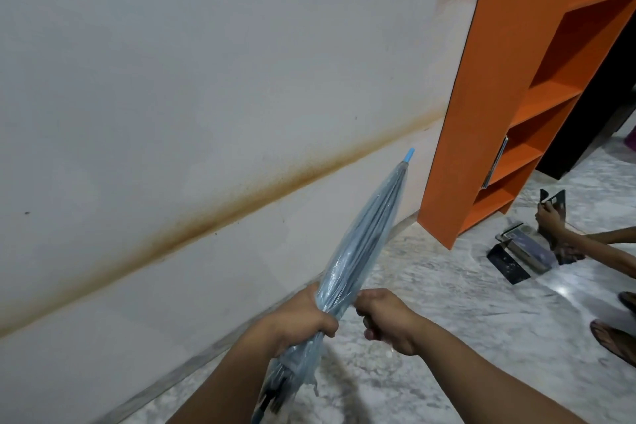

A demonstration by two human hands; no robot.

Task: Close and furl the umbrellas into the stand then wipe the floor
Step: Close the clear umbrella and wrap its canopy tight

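Observation:
A closed umbrella (364,237) with a clear bluish canopy and a blue tip points up and away toward the wall. My left hand (303,317) grips its folded canopy low down, fingers curled round it. My right hand (385,320) is beside it on the right with curled fingers, pinching what looks like the canopy's edge or strap; the exact hold is hard to see. The canopy's loose lower end hangs below my left hand. No umbrella stand is in view.
A white wall (172,79) with a brown stain line fills the left. An orange shelf unit (509,86) stands on the marble floor (447,303) at right. Another person's hands (550,220) handle dark items on the floor beside it; their sandalled feet (612,337) are at far right.

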